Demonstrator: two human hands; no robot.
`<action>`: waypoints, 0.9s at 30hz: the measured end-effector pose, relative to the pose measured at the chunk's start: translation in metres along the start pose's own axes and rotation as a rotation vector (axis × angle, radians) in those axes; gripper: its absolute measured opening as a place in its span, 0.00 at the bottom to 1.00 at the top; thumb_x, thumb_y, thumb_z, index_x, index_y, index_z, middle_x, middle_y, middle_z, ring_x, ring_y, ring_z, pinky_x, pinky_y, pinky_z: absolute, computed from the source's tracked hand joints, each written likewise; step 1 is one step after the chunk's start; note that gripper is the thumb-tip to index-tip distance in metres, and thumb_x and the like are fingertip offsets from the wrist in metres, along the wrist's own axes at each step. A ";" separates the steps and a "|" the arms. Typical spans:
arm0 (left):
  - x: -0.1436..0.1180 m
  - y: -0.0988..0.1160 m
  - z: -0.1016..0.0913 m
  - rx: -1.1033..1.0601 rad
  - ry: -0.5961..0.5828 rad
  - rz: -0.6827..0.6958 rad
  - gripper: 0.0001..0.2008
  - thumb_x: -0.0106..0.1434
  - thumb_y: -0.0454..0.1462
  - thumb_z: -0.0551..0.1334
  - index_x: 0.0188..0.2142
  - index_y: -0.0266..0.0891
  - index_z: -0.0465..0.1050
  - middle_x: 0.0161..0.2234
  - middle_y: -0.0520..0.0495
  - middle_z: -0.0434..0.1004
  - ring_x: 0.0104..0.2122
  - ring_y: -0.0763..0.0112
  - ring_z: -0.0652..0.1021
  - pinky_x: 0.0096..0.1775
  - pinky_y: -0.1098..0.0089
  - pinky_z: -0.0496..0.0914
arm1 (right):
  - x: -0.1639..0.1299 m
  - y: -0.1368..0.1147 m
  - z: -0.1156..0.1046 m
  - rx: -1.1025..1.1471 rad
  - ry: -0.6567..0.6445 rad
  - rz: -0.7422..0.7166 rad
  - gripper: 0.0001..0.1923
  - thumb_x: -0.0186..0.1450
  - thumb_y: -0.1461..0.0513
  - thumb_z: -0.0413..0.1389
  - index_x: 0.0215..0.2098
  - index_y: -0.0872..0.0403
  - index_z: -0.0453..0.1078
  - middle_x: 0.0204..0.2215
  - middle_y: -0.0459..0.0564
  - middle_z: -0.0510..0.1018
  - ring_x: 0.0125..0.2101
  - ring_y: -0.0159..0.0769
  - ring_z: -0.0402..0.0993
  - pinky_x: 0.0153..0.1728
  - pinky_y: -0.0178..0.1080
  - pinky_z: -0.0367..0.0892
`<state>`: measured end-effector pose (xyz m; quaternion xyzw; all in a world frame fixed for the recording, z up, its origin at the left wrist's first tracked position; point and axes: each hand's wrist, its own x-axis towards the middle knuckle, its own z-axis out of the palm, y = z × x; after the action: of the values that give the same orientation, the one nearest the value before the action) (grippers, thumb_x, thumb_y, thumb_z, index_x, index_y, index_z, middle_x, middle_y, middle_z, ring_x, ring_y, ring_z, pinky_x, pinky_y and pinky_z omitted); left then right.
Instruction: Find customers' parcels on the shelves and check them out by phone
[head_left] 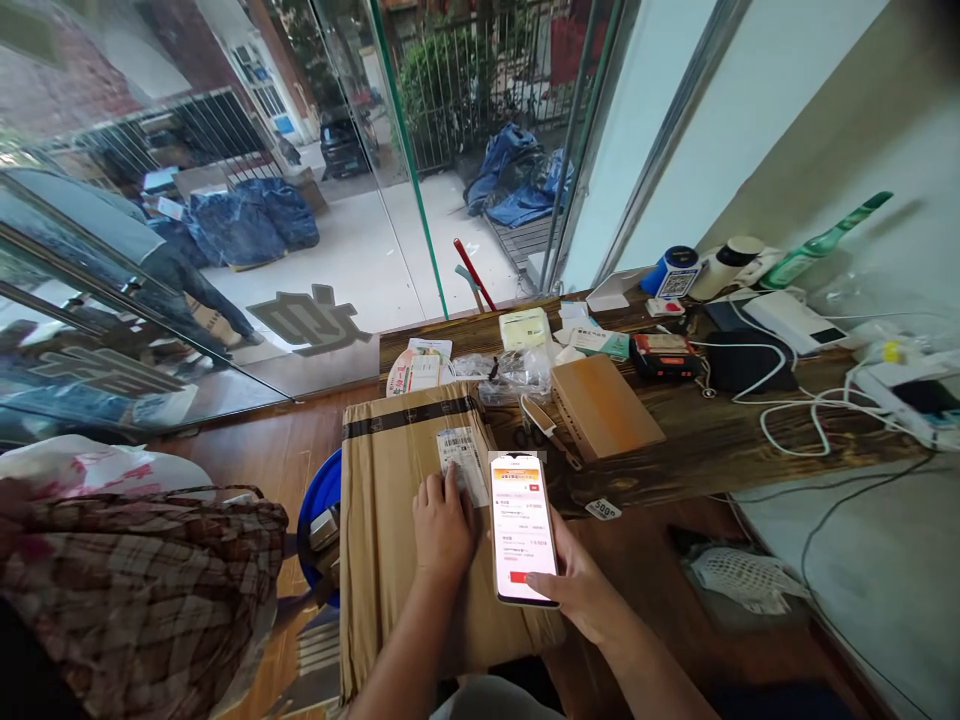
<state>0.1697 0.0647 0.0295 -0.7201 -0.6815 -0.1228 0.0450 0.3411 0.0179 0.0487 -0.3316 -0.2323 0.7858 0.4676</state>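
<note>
My right hand grips a smartphone upright, its lit screen facing me. The thumb rests low on the screen by a red button. My left hand lies on a large cardboard box, holding nothing, with the index finger stretched out onto a white shipping label. Dark tape crosses the far end of the box. The phone covers part of the box's right side. Just beyond the phone, scissors and a knife lie on the wooden table.
A smaller brown box, a battery pack, white cables and a green bottle are on the table. A blue bin stands left of the large box. Plaid cloth fills the lower left. Beyond the glass, a person stands.
</note>
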 end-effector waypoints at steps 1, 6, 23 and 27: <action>0.000 0.000 0.000 0.003 -0.004 0.004 0.18 0.65 0.35 0.52 0.53 0.33 0.66 0.38 0.40 0.69 0.37 0.61 0.68 0.37 0.62 0.64 | 0.000 0.000 -0.001 0.002 0.006 0.001 0.45 0.46 0.58 0.69 0.59 0.44 0.58 0.56 0.54 0.71 0.56 0.52 0.65 0.57 0.58 0.57; 0.000 0.000 -0.001 0.022 -0.020 0.017 0.19 0.65 0.36 0.51 0.55 0.36 0.66 0.37 0.41 0.67 0.36 0.61 0.67 0.36 0.63 0.64 | -0.001 0.002 -0.004 0.003 -0.001 0.013 0.45 0.47 0.59 0.68 0.60 0.43 0.57 0.56 0.53 0.70 0.56 0.51 0.65 0.56 0.58 0.58; 0.002 0.000 -0.002 0.060 -0.058 0.032 0.22 0.64 0.36 0.52 0.58 0.38 0.62 0.36 0.42 0.66 0.36 0.61 0.66 0.36 0.63 0.62 | 0.004 -0.001 0.003 0.032 -0.030 0.035 0.47 0.45 0.60 0.70 0.59 0.44 0.57 0.55 0.53 0.72 0.54 0.51 0.68 0.57 0.58 0.56; 0.001 -0.001 -0.001 0.037 -0.055 0.031 0.22 0.64 0.35 0.52 0.58 0.37 0.63 0.36 0.42 0.66 0.36 0.61 0.66 0.36 0.63 0.62 | 0.005 -0.002 0.004 0.039 -0.050 0.015 0.47 0.45 0.60 0.70 0.60 0.44 0.56 0.55 0.53 0.71 0.53 0.51 0.69 0.57 0.58 0.56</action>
<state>0.1689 0.0654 0.0307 -0.7327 -0.6733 -0.0898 0.0414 0.3373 0.0231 0.0508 -0.3043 -0.2258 0.8018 0.4621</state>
